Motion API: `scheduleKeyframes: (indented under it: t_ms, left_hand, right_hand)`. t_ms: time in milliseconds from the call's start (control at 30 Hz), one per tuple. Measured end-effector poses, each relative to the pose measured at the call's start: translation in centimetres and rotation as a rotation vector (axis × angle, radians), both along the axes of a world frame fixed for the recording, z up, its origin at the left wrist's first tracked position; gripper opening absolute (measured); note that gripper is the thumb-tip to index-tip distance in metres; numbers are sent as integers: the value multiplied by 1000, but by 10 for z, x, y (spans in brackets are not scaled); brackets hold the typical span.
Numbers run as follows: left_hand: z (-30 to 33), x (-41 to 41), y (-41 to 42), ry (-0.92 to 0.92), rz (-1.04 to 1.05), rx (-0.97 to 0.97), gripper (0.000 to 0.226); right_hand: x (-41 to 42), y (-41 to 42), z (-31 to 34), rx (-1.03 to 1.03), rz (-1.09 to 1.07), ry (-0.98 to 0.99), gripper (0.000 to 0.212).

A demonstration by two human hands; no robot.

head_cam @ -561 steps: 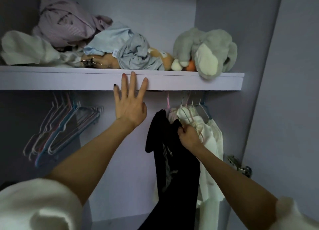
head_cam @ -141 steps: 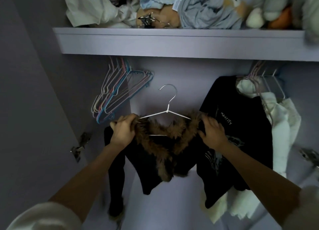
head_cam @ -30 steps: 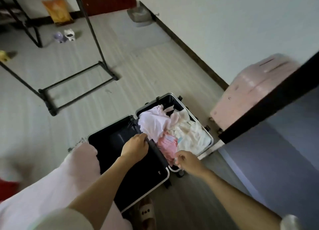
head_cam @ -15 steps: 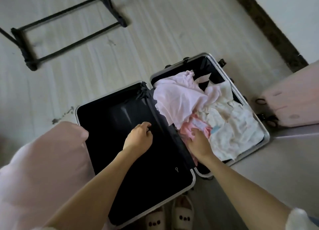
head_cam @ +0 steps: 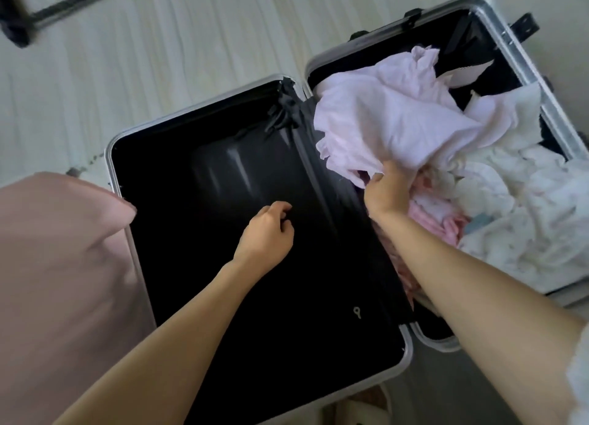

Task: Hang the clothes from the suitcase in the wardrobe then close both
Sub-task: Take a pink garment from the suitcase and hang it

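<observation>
**Next garment out of the case**

Right hand (head_cam: 387,190) grips the lilac top (head_cam: 392,122) at its near edge — top lies in the suitcase (head_cam: 522,71) right half, just beyond the fingers. Left hand (head_cam: 266,233) loosely curled, holding nothing, over the empty left half — farther off.
</observation>
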State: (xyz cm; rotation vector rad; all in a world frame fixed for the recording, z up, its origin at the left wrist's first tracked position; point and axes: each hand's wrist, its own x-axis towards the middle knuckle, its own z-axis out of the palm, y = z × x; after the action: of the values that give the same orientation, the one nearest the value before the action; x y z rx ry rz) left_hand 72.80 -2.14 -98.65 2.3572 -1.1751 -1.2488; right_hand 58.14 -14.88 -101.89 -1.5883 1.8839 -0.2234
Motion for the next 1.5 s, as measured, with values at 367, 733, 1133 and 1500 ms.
scheduleKeyframes:
  t_ms: [367,733,1133,1500]
  left_hand:
    - [176,-22,-23,166,113,-43,39]
    - [415,-46,-43,225,-375,-242,103]
    - [600,-118,9,389,-596,-371,35]
    - [655,-244,107,322,-777,-127,23]
  right_hand:
    - [-8,-5,219,-130,-203,-370,21]
    - [-53,20,482,-356,-338,-389,26]
    - [-123,139,666,-326,-157,-572,26]
    - [-283,250,701,-44,20,-650,41]
